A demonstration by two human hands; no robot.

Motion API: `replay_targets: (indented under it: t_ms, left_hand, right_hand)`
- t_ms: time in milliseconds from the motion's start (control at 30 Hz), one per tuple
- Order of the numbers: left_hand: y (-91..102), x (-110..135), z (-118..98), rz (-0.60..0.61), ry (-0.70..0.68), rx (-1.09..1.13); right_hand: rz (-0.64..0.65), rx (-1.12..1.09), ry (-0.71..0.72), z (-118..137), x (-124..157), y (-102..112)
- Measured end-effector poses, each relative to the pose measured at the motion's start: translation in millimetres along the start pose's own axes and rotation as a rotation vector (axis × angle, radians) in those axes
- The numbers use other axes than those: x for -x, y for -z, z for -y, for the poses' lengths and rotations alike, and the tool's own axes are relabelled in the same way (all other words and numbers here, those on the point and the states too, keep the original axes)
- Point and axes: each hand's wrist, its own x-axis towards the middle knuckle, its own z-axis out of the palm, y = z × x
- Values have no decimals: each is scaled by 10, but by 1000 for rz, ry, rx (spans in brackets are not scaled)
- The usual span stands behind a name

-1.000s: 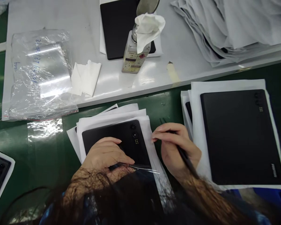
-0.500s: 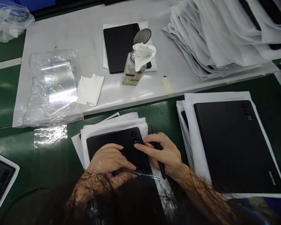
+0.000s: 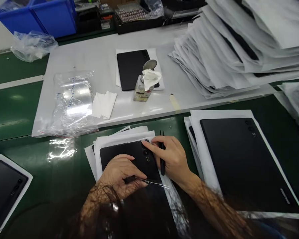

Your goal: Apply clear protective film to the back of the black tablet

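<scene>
A black tablet back cover lies on white paper-like sleeves in front of me, camera lenses at its far right corner. Over its left part, my left hand pinches a clear film between thumb and fingers; only shiny edges of it show. My right hand is closed around black tweezers, tips pointing away from me. Its index finger reaches out and touches the cover by the upper lens. Dark hair hides part of both forearms and the near end of the cover.
At right lies another black tablet on sleeves; one more is at left. On the grey board stand a bottle with tissue, a plastic bag, a folded wipe and a sleeve stack. Blue bins are behind.
My right index finger has moved from the lower lens to the upper one, and the tweezers stand straighter. The left hand keeps its pinch. The view has tilted up, showing more of the back.
</scene>
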Motion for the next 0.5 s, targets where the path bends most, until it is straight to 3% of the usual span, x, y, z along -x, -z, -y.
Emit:
replay_targets:
  t_ms: [100,200,367,500]
  left_hand:
    - [17,-12,26,-20,-17,13]
    - [28,72,75,-11,-14,38]
    - [163,274,120,-110,-26,27]
    - [367,261,124,-92,50,-18]
  right_hand:
    - [-9,50,69,59,-332,65]
    - [63,133,27,62,-520,68]
    - [134,113,-61,-158,-502,68]
    - [112,68,9,-212,-484,139]
